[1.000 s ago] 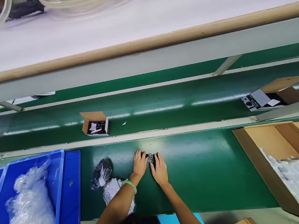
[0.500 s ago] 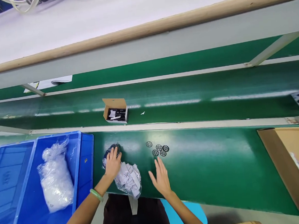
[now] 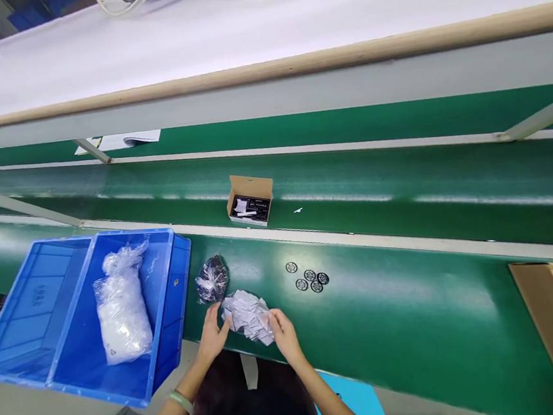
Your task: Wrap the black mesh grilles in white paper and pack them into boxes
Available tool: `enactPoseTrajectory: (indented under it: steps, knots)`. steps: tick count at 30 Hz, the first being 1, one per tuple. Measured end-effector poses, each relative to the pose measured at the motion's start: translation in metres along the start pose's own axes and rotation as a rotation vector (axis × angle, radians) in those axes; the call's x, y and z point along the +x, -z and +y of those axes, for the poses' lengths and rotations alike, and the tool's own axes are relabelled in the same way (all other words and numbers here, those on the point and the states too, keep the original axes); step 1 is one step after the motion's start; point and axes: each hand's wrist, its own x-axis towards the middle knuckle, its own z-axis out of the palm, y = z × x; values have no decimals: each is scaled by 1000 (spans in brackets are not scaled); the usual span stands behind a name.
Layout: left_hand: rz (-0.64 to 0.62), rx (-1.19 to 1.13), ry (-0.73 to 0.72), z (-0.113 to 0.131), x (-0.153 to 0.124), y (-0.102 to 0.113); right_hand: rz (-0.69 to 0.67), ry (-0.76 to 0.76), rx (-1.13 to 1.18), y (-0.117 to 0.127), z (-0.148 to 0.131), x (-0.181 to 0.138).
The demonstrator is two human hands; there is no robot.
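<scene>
A clear plastic bag of small white paper slips [image 3: 248, 316] lies at the near edge of the green bench. My left hand [image 3: 213, 336] is at the bag's left side, thumb and fingers apart. On the opposite side, my right hand [image 3: 286, 341] pinches the bag's edge between thumb and fingers. Just beyond my left hand rests a second clear bag with dark contents [image 3: 212, 279]. Several black spoked rings [image 3: 309, 275] lie loose on the bench, ahead and to the right of the paper bag.
Blue crates [image 3: 172, 313] stand at the left, one holding a plastic-wrapped white bundle [image 3: 123, 311]. An open small box [image 3: 250, 201] with black items sits beyond the pale rail. A large cardboard box [image 3: 540, 313] is at the right, and a blue stool [image 3: 354, 401] below the bench.
My left hand has come off the dark bag and moved nearer, to the paper bag's left side. My right hand has moved from near the rings onto the paper bag. The view has shifted.
</scene>
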Motion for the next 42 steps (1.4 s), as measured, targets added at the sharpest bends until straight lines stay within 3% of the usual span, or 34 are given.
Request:
enactPoseTrajectory:
  steps: [2, 5, 9, 12, 15, 17, 20, 23, 29, 34, 37, 42]
  knots:
    - [27, -112, 183, -15, -3, -12, 19, -75, 79, 5, 0, 8]
    - [-31, -253, 235, -19, 9, -31, 33, -180, 176, 5, 8, 8]
    - [-119, -378, 106, 6, 31, -51, 108, -259, 171, 3, 22, -2]
    - [-128, -334, -37, 28, 33, -56, 193, -236, 90, 9, 23, -7]
    - [-75, -208, -172, 41, 25, -46, 288, -114, -58, 16, 10, -6]
    - [57, -92, -220, 41, 20, -32, 308, 55, -233, 16, -3, 0]
    - [330, 97, -193, 31, 24, -8, 240, 316, -469, 6, -23, 14]
    - [442, 243, -151, 18, 44, 11, 166, 453, -587, -12, -39, 29]
    - [297, 374, -228, 13, 89, 28, -39, 626, -741, -53, -58, 67]
    - [197, 433, -258, 21, 75, 36, -164, 777, -735, -99, -63, 97]
    - [154, 494, -221, 20, 64, 32, -209, 922, -682, -123, -42, 108]
    - [74, 532, -150, 13, 79, 35, -218, 1022, -702, -142, 12, 142]
